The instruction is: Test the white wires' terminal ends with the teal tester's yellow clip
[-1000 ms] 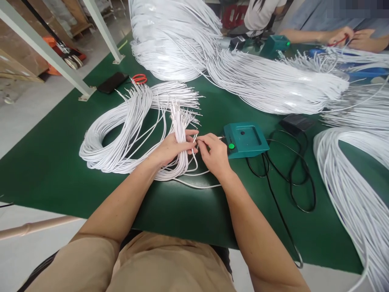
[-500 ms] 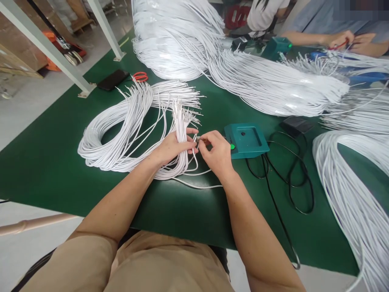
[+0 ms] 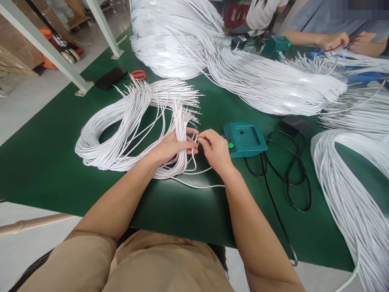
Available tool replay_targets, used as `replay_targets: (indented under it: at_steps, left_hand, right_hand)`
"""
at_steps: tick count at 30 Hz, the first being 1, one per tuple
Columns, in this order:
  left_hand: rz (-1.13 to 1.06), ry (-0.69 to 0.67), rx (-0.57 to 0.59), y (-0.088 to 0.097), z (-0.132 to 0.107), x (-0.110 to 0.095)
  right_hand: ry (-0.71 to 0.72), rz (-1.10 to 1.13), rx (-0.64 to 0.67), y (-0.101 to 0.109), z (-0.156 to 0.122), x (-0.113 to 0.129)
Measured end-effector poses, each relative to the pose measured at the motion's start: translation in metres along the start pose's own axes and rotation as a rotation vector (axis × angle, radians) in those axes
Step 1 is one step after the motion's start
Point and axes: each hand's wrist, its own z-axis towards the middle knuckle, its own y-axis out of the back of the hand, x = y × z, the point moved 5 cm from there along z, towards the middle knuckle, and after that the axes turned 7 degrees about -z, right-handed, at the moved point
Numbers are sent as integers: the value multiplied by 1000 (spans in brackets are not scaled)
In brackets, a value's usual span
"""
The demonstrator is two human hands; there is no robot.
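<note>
My left hand (image 3: pixel 170 148) is closed around an upright bundle of white wires (image 3: pixel 181 142), whose stripped or metal-tipped ends point away from me. One single wire (image 3: pixel 193 153) stands apart from the bundle, with its end by my left fingertips. At that wire end, my right hand (image 3: pixel 216 149) has thumb and forefinger pinched together. What lies between those fingertips is too small to make out. The bundle runs left into a large coil of white wires (image 3: pixel 100 152) lying on the green table (image 3: pixel 179 211).
Right of my hands sits a teal device (image 3: pixel 246 140) with a green button and a black cable (image 3: pixel 288 182). Larger wire bundles (image 3: pixel 273 81) lie behind and at right (image 3: pixel 343 190). A black phone (image 3: pixel 111 78) and red-handled scissors (image 3: pixel 138 75) lie back left. A co-worker's hands (image 3: pixel 337 41) work opposite.
My right fingertips have shifted slightly at the single wire's end, and the dark tip seen between them no longer shows. My left hand keeps its hold; the whole view has moved a little.
</note>
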Motion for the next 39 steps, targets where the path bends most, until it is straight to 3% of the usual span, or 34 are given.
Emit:
replay_targets:
  at_steps: [4, 8, 16, 24, 32, 35, 39]
  left_hand:
    - [-67, 34, -44, 3, 9, 8]
    - [-48, 28, -82, 5, 15, 11]
    - [50, 17, -123, 11, 21, 16]
    - [146, 16, -185, 16, 29, 22]
    - [229, 50, -148, 17, 31, 23]
    - [184, 58, -138, 15, 30, 22]
    - [148, 75, -138, 13, 28, 21]
  right_hand:
    - [154, -572, -56, 9, -1, 2]
    - [132, -784, 36, 13, 7, -11]
    - [109, -803, 255, 14, 24, -16]
    - [81, -814, 189, 17, 24, -18]
    - [66, -792, 182, 17, 22, -18]
    - [70, -791, 84, 23, 16, -17]
    - [-107, -896, -210, 40, 4, -27]
